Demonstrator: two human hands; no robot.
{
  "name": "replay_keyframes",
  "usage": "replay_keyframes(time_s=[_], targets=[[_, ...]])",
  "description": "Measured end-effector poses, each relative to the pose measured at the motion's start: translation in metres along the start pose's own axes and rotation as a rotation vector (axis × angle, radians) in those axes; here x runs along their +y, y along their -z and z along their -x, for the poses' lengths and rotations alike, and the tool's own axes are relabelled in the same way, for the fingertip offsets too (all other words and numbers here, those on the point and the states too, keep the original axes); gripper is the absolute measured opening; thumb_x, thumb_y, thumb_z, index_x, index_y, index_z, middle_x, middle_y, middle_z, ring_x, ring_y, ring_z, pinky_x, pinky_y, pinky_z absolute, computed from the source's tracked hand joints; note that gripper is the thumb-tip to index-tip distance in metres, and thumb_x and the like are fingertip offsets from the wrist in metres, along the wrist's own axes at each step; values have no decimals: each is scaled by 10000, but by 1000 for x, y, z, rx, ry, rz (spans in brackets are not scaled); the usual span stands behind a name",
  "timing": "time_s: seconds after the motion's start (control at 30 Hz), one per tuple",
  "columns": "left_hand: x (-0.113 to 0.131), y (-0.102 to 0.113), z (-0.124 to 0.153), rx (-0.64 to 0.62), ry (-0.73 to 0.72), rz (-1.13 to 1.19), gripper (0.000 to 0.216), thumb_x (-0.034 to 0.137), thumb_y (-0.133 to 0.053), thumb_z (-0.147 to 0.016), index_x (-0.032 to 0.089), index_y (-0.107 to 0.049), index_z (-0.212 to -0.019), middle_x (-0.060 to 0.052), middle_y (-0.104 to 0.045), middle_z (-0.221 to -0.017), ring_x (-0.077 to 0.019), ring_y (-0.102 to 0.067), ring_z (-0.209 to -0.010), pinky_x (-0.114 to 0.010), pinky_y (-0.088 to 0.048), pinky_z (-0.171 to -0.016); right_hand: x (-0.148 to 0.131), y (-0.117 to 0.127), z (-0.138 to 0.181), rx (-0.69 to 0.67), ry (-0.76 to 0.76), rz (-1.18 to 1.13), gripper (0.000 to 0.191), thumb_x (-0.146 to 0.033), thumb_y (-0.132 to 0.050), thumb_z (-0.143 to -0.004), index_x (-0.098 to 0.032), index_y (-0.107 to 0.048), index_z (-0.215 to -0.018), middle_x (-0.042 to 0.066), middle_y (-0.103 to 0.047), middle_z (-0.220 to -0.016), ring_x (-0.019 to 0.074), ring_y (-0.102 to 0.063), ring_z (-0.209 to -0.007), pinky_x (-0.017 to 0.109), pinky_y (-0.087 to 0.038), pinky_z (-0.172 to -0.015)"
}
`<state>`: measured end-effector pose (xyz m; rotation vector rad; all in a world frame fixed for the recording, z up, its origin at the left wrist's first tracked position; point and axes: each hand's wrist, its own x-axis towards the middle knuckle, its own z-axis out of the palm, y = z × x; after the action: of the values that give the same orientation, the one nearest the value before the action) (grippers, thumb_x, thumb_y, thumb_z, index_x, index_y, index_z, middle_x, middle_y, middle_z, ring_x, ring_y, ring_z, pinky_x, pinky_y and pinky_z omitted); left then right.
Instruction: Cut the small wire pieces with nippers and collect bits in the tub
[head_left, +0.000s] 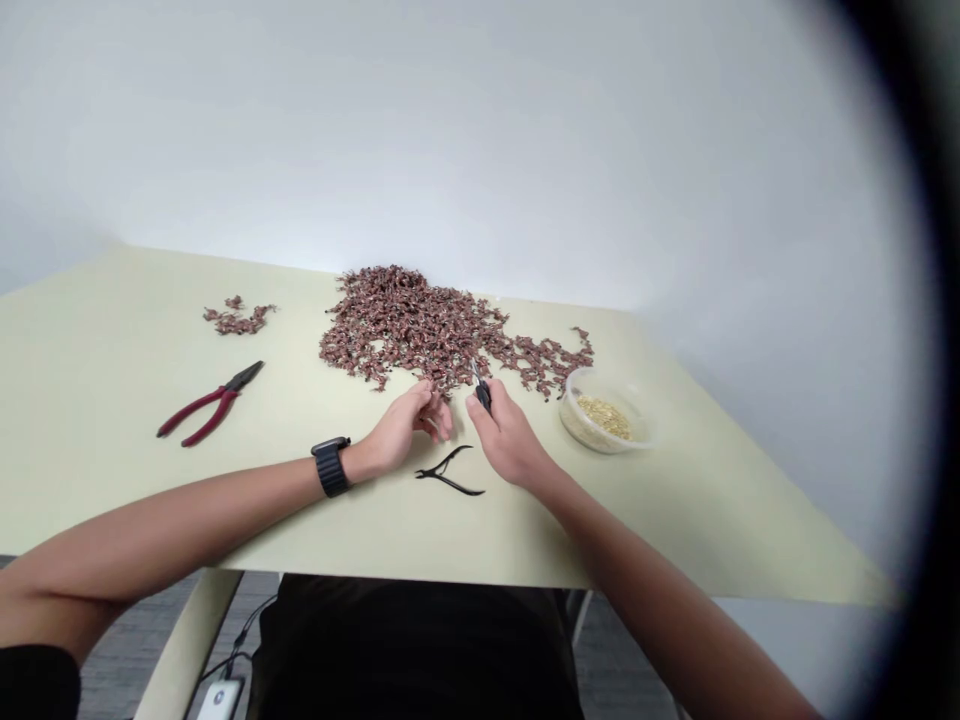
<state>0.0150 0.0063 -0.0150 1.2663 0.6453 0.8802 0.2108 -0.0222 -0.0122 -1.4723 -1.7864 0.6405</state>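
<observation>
A large heap of small reddish-brown pieces with dark ends and thin wire-like tips (pixel 405 320) lies at the middle of the table. At its front edge is my left hand (pixel 416 420), fingers curled in and thumb close to the index finger; any small piece between them is too small to make out. My right hand (pixel 506 430) is closed around a black-handled tool with a slim silver tip (pixel 482 388), which points toward the heap. On the table between my wrists lies a pair of small black nippers (pixel 450 472), handles spread, touched by neither hand.
To the right stands a clear round plastic tub (pixel 574 425) with many small yellowish bits in it. Red-handled pliers (pixel 214 402) lie at the left, below a small separate cluster of brown pieces (pixel 238 319). The pale yellow table (pixel 337 540) meets a white wall behind.
</observation>
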Motion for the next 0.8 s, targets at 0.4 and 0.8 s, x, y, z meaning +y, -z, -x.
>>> replay_keyframes(time_s=[0.4, 0.8], targets=[[-4, 10, -4, 128, -259, -320, 392, 486, -438, -1028, 186, -612, -1210, -97, -617, -1115, -176, -567, -958, -320, -486, -874, -6, 6, 2, -176, 68, -211, 351, -494, -380, -1062, -189, -475, -915, -20, -462, -748, 125, -406, -682, 267, -315, -649], [-5, 10, -5, 122, -235, -160, 291, 361, -665, -936, 173, -632, -1156, -121, -662, -1253, -193, -640, -1063, -347, -509, -962, -11, -1, 8, -192, 151, -78, 276, -439, -390, -1059, -195, -454, -947, -23, -473, -732, 133, -429, -665, 269, -305, -643]])
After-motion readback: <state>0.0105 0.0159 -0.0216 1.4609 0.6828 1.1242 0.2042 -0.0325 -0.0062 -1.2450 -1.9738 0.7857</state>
